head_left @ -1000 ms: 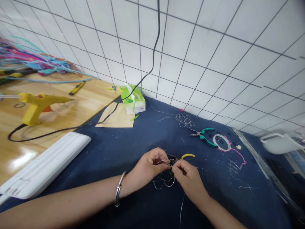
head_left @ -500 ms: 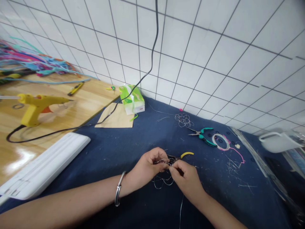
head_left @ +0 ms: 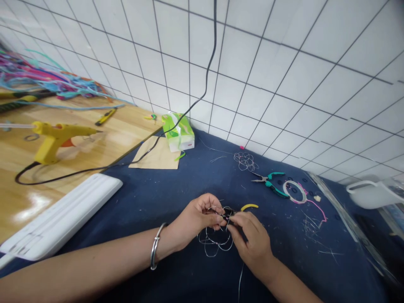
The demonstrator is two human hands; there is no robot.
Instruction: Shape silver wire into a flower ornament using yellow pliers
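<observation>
My left hand (head_left: 197, 216) pinches a looped wire piece (head_left: 217, 243) between thumb and fingers, its thin silver loops hanging below the fingertips. Close on its right, my right hand (head_left: 252, 235) has thumb and forefinger closed at the same wire piece. Small beads show on the wire. Behind the fingers lie pliers with a yellow handle (head_left: 249, 206), partly hidden. A loose wire strand (head_left: 240, 282) hangs below my right hand. A silver bangle (head_left: 154, 248) circles my left wrist.
Teal-handled pliers (head_left: 273, 181), another looped wire piece (head_left: 245, 161) and a white ring spool (head_left: 294, 192) lie right on the blue cloth. Left are a yellow glue gun (head_left: 52, 141), a white power strip (head_left: 63, 214) and a tissue pack (head_left: 179, 134).
The view has shifted slightly. My right hand has moved a little away from my left, and more of the looped wire piece shows below the fingers.
</observation>
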